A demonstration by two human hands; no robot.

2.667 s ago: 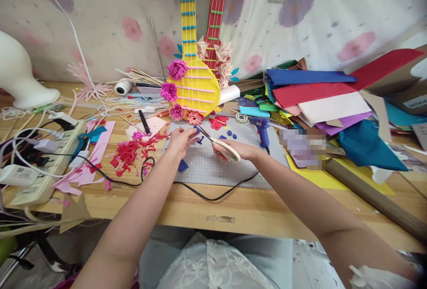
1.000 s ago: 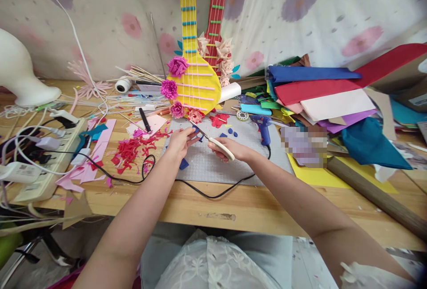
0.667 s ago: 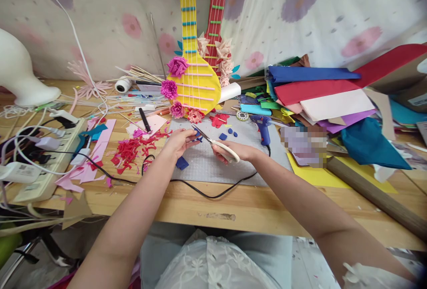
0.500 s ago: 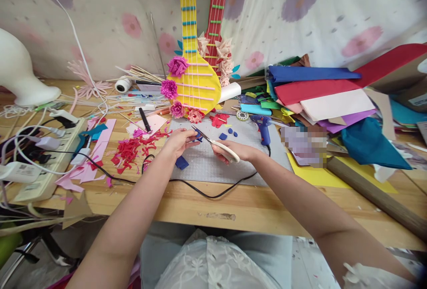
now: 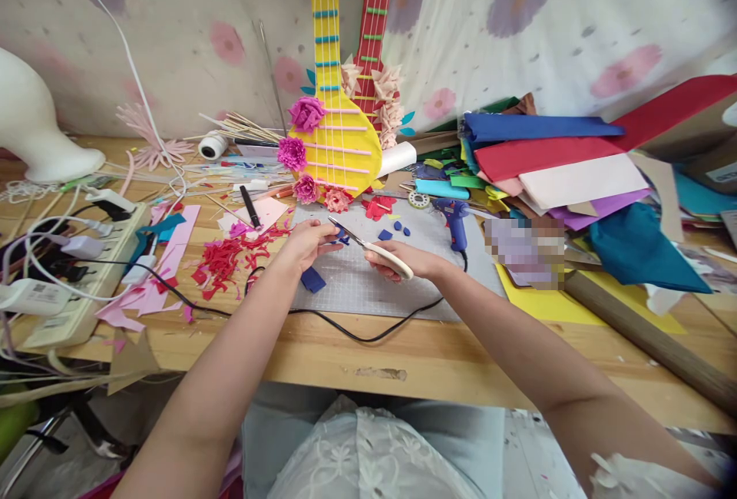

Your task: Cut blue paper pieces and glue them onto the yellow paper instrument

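So the right hand (image 5: pixel 406 259) has the scissors (image 5: pixel 389 259) by their off-white handles, fingers curled around them, with the blades angled up and left to the fingertips of the left hand (image 5: pixel 311 244). That left hand has its thumb and forefinger pinched on what looks like a small blue piece (image 5: pixel 342 236), mostly hidden, so I can't make out its shape. The other fingers stick out loosely.

All this is happening above a gray gridded mat (image 5: pixel 351 295) on a wooden tabletop (image 5: pixel 461 365). A bigger blue scrap (image 5: pixel 312 279) lies on the mat just below the left hand, and a few blue bits (image 5: pixel 385 235) sit beyond the scissors, near some red cutouts (image 5: pixel 378 207). The blue glue gun (image 5: pixel 454 226) is at the mat's right side, and a black cord (image 5: pixel 368 340) loops along the front edge. Behind it all stands a yellow stringed instrument (image 5: pixel 342 138) with flowers on it, with red shreds (image 5: pixel 224 265) piled off to the left.
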